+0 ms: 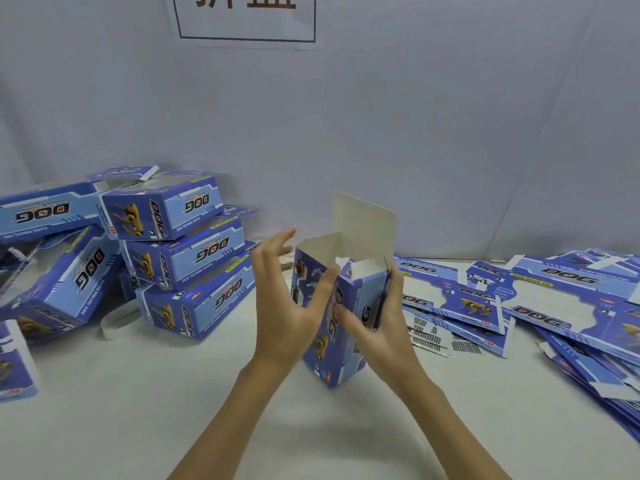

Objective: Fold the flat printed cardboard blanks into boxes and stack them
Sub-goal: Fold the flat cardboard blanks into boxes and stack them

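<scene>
A half-formed blue printed cardboard box [332, 327] stands upright near the middle of the white tabletop [173, 410], its lower end close to or on the surface and its open end up. Its plain grey-white inner flaps are raised, the tallest one [363, 223] sticking straight up at the back, with a shorter flap to its left. The right hand [377, 327] grips the box from the right side, thumb across the printed front panel and fingers [394, 285] curled round the far right edge. The left hand [287, 299] is at the box's left side with its thumb pressed against the front upper corner, while the other fingers [280, 242] are spread and fairly straight, reaching toward the left flap; whether they touch it cannot be told. To the left, a stack of finished blue boxes printed with a yellow dog and the word DOG [187, 251] lies three high on its sides, with more finished boxes [59, 271] leaning and tumbled beside it, out to the left edge. To the right, a loose heap of flat blue printed cardboard blanks [540, 306] is fanned across the tabletop, just beside the right hand. Behind everything hangs a pale grey backdrop [415, 116] bearing a white paper sign with a dark frame [246, 26].
</scene>
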`<act>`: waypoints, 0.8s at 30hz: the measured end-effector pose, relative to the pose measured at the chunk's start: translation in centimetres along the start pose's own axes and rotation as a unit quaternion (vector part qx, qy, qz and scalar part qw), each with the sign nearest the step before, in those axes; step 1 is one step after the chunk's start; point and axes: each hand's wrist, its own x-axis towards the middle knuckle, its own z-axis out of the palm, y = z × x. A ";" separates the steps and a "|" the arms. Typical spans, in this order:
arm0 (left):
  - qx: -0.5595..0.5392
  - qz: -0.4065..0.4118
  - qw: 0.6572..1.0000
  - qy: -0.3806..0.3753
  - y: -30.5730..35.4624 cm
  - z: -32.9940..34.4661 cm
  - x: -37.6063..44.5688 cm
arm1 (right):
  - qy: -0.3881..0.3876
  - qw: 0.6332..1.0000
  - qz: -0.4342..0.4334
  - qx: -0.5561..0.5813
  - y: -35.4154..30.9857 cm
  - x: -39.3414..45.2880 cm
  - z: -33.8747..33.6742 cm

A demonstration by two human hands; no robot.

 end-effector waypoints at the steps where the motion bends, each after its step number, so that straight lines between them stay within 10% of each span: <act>1: 0.019 -0.036 0.999 -0.011 -0.2 -0.2 0.2 | -0.017 0.999 0.014 0.034 -0.1 0.0 -0.3; 8: -0.182 -0.233 0.929 -0.222 -2.5 -2.6 1.3 | -0.027 0.982 0.090 0.167 -0.5 0.6 -1.0; 15: -0.168 -0.303 0.938 0.010 -4.0 -3.2 2.1 | -0.250 0.951 0.166 -0.069 0.1 0.2 -2.4; 24: -0.257 -0.466 0.845 0.055 -5.2 -4.3 2.6 | 0.082 0.962 0.139 0.222 -3.3 4.0 2.3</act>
